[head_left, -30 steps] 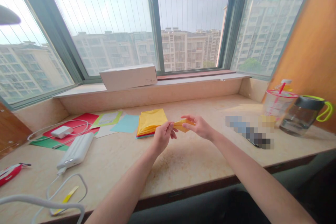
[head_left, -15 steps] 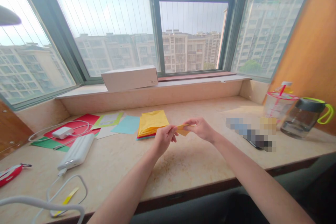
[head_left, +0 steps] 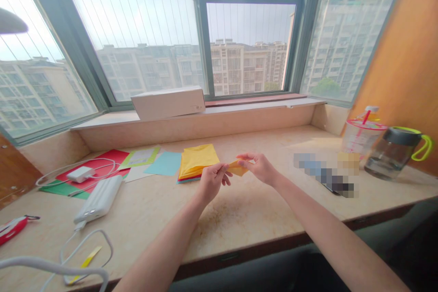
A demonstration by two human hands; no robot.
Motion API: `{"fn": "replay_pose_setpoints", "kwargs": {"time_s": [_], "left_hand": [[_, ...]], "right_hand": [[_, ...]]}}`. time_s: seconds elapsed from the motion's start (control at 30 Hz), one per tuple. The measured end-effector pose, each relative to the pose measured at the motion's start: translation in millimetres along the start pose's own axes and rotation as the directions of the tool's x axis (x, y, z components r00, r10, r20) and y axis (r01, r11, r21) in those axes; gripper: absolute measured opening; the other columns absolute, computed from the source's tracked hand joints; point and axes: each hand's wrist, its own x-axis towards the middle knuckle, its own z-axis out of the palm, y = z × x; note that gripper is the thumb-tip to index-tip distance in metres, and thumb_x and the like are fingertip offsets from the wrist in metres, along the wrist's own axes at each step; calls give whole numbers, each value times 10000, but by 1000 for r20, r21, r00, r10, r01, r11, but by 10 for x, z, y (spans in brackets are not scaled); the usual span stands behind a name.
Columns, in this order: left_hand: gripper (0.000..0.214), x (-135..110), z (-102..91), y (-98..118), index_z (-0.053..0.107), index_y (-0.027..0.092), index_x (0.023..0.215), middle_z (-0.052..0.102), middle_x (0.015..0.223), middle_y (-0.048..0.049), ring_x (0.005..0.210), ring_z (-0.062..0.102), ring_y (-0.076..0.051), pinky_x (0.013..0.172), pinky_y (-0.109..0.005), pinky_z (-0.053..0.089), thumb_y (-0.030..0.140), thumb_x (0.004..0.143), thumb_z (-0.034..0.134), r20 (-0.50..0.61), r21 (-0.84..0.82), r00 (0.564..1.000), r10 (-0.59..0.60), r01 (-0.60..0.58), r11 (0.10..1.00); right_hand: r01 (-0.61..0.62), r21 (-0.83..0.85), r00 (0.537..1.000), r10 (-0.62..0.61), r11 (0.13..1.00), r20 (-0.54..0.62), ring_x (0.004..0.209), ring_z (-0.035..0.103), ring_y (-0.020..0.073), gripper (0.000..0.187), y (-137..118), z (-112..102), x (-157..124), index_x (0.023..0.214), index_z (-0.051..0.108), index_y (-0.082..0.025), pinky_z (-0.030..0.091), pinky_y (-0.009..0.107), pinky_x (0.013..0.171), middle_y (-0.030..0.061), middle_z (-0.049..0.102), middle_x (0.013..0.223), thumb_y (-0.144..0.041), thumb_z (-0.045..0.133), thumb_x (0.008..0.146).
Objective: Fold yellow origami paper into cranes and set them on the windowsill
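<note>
Yellow paper (head_left: 237,169) is pinched by the left hand (head_left: 212,181) and right hand (head_left: 262,169) above the bench (head_left: 260,213), behind its front edge.

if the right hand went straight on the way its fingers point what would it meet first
Likely the bare left hand, just past the folded yellow paper the right hand holds, though depth is unclear.

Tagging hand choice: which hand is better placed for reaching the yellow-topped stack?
Probably the left hand: it's beside the yellow-topped stack; the right hand is farther off. Both pinch the orange-yellow paper.
</note>
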Motion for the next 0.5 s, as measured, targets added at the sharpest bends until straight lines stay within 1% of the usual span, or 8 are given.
{"fn": "replay_pose_setpoints", "kwargs": {"time_s": [0.07, 0.13, 0.2, 0.23, 0.3, 0.4, 0.43, 0.5], "left_hand": [[366, 2, -2, -6, 644, 131, 688, 690, 628, -45, 435, 591, -109, 438, -210, 426, 406, 901, 533, -9, -20, 1000, -2, 1, 1000], [366, 3, 3, -4, 639, 129, 690, 694, 638, -48, 433, 594, -109, 432, -208, 422, 412, 899, 538, -11, -35, 1000, -9, 8, 999], [361, 8, 15, 2, 631, 130, 703, 694, 643, -48, 430, 597, -110, 428, -208, 422, 421, 896, 541, -20, -55, 1000, -19, 18, 998], [357, 13, 20, 4, 628, 131, 717, 693, 645, -46, 428, 599, -112, 426, -209, 423, 428, 894, 543, -29, -69, 999, -24, 22, 997], [358, 28, 23, 4, 624, 130, 752, 692, 657, -46, 428, 603, -114, 421, -209, 420, 450, 890, 544, -60, -98, 998, -30, 24, 995], [370, 58, 5, -4, 614, 124, 821, 705, 732, -64, 427, 600, -106, 417, -207, 416, 479, 889, 535, -145, -151, 988, -50, 27, 988], [370, 66, -4, -7, 605, 123, 854, 712, 769, -74, 426, 597, -101, 418, -207, 418, 484, 889, 532, -175, -174, 983, -60, 29, 984], [366, 75, -15, -8, 577, 129, 931, 722, 847, -91, 428, 595, -94, 430, -210, 431, 489, 885, 535, -208, -225, 975, -80, 32, 974]], "right_hand": [[-6, -26, 1000, 6, 1000, -13, 836, 672, 220, 294, -8, -3, 1, 945, 744, -176, 510, 344, 763, 65, 750, 905, -417, 665, 796], [-13, -58, 1000, 11, 998, -25, 779, 668, 212, 264, -18, -2, 1, 856, 747, -171, 505, 340, 740, 52, 744, 817, -413, 661, 797], [-10, -67, 998, 6, 998, -61, 760, 666, 212, 259, -26, 11, 4, 824, 741, -173, 503, 344, 738, 46, 738, 788, -417, 656, 802], [4, -62, 995, -10, 998, -99, 788, 670, 217, 257, -26, 19, 8, 838, 738, -178, 503, 352, 762, 50, 740, 812, -418, 654, 806], [68, -57, 977, -78, 996, -199, 919, 665, 233, 258, -18, 32, 23, 918, 728, -194, 485, 380, 862, 65, 741, 942, -420, 656, 814], [151, -104, 918, -179, 983, -355, 1130, 588, 256, 371, 17, 38, 52, 1095, 665, -224, 403, 437, 1004, 87, 675, 1173, -434, 692, 791], [148, -119, 904, -183, 982, -386, 1159, 566, 266, 426, 31, 42, 59, 1133, 638, -229, 390, 455, 1013, 95, 647, 1218, -445, 709, 773], [96, -103, 904, -130, 990, -408, 1157, 559, 286, 523, 51, 68, 62, 1181, 588, -231, 409, 476, 980, 115, 611, 1255, -472, 734, 740]]}}
